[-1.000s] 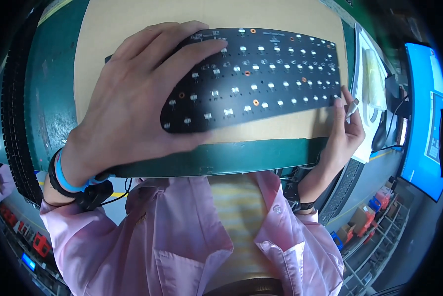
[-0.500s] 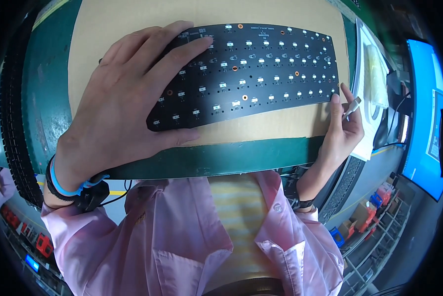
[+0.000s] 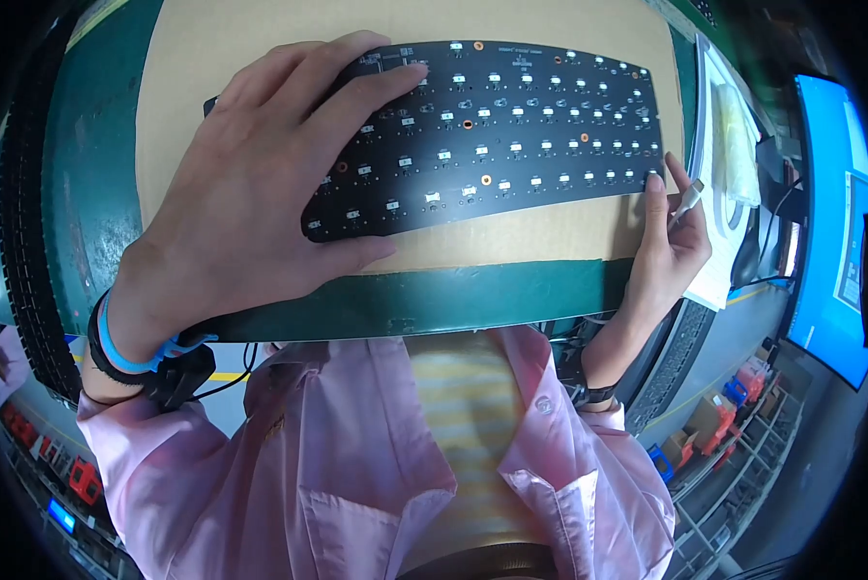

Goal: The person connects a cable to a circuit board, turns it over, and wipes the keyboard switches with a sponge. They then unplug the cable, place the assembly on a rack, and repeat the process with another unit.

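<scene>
A black keyboard circuit board (image 3: 511, 126), dotted with rows of small white parts and a few copper-ringed holes, lies tilted a little in front of me. Across its left end spreads my left hand (image 3: 245, 184), thumb along the near edge and index finger on the top face; that end is mostly hidden under it. At the near right corner my right hand (image 3: 671, 227) grips the board between thumb and index finger. A white cable plug (image 3: 691, 196) is also tucked in the fingers of this hand, pointing up and away.
Beneath the board is a tan cardboard sheet (image 3: 511, 232) on a green mat (image 3: 472, 298). White papers and a clear plastic bag (image 3: 736, 145) lie on the right, beside a monitor (image 3: 835, 232). A black segmented strip (image 3: 29, 222) runs along the left. Shelving with boxes (image 3: 709, 425) stands lower right.
The board has shifted slightly right and away from me, with my left hand moving along. My right hand keeps its grip on the corner and the plug, with only a slight shift.
</scene>
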Demonstrator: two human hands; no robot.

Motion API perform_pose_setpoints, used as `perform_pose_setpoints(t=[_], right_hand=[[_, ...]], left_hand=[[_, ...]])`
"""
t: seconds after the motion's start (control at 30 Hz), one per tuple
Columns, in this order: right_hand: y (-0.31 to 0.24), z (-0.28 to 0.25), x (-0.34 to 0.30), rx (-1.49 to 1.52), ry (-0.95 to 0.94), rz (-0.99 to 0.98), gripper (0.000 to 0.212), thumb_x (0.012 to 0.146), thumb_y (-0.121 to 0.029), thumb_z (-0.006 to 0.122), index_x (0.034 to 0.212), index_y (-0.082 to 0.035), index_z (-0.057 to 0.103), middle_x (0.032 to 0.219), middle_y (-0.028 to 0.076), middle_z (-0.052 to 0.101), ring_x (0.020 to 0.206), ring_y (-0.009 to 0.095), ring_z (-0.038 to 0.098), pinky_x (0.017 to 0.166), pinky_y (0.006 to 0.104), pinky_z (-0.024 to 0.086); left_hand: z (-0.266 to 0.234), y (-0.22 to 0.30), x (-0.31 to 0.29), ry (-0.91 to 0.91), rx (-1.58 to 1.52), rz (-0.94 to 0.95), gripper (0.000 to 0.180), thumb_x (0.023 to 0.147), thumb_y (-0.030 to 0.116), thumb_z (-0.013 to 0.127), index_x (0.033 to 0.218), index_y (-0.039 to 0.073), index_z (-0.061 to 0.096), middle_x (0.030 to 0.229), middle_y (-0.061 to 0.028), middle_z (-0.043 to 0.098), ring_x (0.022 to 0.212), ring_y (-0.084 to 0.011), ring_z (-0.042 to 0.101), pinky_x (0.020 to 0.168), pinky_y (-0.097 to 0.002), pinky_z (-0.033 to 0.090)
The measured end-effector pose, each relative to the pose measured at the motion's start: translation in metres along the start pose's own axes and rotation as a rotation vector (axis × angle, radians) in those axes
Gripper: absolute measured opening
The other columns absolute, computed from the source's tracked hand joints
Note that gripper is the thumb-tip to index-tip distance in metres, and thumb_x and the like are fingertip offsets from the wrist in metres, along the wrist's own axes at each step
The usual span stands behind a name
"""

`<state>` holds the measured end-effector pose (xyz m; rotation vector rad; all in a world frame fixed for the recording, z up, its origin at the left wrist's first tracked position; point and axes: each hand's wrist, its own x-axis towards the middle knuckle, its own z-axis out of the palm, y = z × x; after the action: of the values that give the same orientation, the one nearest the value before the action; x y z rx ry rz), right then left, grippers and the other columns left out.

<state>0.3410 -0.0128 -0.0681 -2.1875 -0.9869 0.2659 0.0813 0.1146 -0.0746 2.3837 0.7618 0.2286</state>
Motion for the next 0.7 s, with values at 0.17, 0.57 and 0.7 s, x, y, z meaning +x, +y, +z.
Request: perform_pose_setpoints(t=[0.17,0.57,0.7], right_hand=[[0.003,0.005,0.001,0.046,0.003,-0.006,0.027,0.082,-0.011,0.060,0.107,0.001,0.058,0.058,-0.007,0.043,0.053,-0.002,0.035,0.048,0.0138,0.021],[-0.070,-0.001,-0.066,0.499,-0.969,0.271,0.030,0.093,-0.021,0.037,0.097,0.004,0.055,0.055,-0.001,0.054,0.042,0.002,0.034,0.041,0.0172,0.023],[-0.067,0.012,-0.077,0.406,-1.178,0.144,0.024,0.092,-0.015,0.039,0.082,0.001,0.055,0.051,0.001,0.051,0.040,0.005,0.039,0.041,0.0199,0.029]], left_hand=[[0.005,0.001,-0.002,-0.002,0.015,-0.005,0.087,0.046,0.024,0.076,0.125,0.013,0.042,0.126,-0.0112,0.040,0.111,-0.0329,0.042,0.095,-0.0407,0.034],[-0.008,-0.001,-0.002,-0.120,-0.258,0.150,0.088,0.055,0.026,0.075,0.131,0.012,0.033,0.130,-0.0155,0.036,0.118,-0.0328,0.037,0.099,-0.0401,0.031],[-0.009,0.007,0.008,-0.157,-0.270,0.180,0.088,0.055,0.027,0.075,0.131,0.012,0.033,0.130,-0.0162,0.035,0.118,-0.0334,0.036,0.099,-0.0405,0.030]])
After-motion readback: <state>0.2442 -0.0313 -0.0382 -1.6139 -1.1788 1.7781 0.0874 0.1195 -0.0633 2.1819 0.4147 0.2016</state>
